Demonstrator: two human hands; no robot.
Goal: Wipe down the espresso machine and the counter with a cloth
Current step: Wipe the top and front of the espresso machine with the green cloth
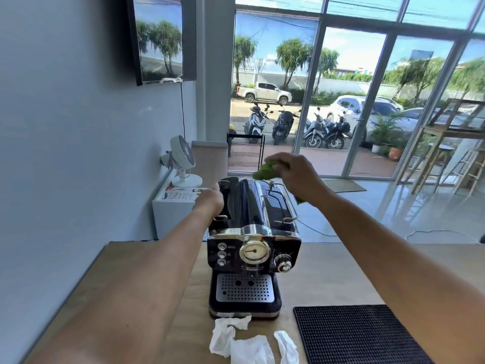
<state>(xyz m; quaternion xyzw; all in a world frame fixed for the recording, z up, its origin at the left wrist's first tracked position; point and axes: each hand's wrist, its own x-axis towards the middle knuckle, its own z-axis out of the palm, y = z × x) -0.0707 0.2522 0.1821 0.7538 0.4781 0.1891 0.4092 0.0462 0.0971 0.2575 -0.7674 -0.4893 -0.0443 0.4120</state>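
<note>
Crumpled white tissues [241, 342] lie on the wooden counter [157, 298] just before the black espresso machine [252, 232], with a black rubber mat [354, 334] to its right. Above the machine's rear top, the right hand [294, 172] clutches a green cloth [265, 170]. The left hand [208, 199] rests against its left side, and I cannot tell how its hidden fingers lie.

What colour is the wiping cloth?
Green; the cloth shows best in the head view, gripped by the right hand.
</note>
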